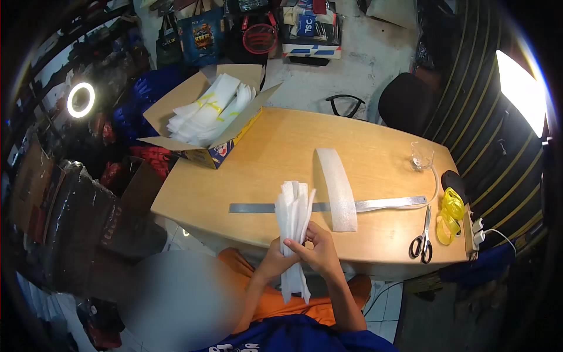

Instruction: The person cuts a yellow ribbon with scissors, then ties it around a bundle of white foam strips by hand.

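A bundle of thin white foam strips (293, 208) stands lengthwise between my hands at the table's front edge. My left hand (272, 261) is wrapped round its left side, fingers partly hidden behind it. On the other side my right hand (320, 251) grips the same bundle, thumb across the front. Just beyond, a single white foam strip (336, 188) lies curved on the table over a long metal ruler (249, 207). The bundle's upper part covers some of the ruler.
An open cardboard box (241, 138) full of white foam strips with yellow ties sits at the table's (293, 135) back left. Black-handled scissors (421, 245), yellow plastic material (450, 216), a power strip (470, 233) and a clear crumpled item (419, 163) are on the right.
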The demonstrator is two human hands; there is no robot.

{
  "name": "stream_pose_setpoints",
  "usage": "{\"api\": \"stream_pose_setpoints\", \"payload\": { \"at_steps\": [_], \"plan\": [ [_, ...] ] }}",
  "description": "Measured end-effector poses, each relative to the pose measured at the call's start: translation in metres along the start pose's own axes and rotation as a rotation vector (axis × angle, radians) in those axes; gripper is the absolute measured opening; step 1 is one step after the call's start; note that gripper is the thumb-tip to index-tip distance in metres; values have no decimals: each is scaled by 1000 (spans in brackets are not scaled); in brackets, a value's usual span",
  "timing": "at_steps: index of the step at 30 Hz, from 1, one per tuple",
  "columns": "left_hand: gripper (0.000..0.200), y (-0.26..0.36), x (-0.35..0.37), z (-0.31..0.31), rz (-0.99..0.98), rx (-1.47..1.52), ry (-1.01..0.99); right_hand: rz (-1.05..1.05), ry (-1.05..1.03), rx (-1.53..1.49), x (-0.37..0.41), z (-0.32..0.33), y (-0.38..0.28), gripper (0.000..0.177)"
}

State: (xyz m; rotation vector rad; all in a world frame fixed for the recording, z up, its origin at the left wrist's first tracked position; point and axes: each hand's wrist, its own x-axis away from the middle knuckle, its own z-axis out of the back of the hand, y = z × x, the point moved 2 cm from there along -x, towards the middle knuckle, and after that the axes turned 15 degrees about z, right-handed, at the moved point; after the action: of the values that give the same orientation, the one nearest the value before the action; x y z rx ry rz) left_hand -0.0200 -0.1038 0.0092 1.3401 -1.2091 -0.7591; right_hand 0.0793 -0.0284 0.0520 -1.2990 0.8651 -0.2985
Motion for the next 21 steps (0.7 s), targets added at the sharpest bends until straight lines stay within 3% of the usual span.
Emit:
{"api": "stream_pose_setpoints", "payload": {
  "at_steps": [2,4,7,11,16,21],
  "plan": [
    [28,-3,0,1,43,-8,8,18,-5,2,2,0,1,40],
    [27,-10,-2,1,85,-17,14,32,-17,222,5,-3,-8,29],
    [24,-14,-6,1,2,-48,45,71,47,202,9,-10,-13,26],
    [22,-15,-7,2,4,-92,41,72,64,207,10,-12,-10,25],
    [24,-6,-2,-2,-20,-67,10,64,113,-18,8,-6,4,33],
    [27,-5,1,-11,83,-29,-25,137,195,-42,-2,-1,1,36]
  ]
}}
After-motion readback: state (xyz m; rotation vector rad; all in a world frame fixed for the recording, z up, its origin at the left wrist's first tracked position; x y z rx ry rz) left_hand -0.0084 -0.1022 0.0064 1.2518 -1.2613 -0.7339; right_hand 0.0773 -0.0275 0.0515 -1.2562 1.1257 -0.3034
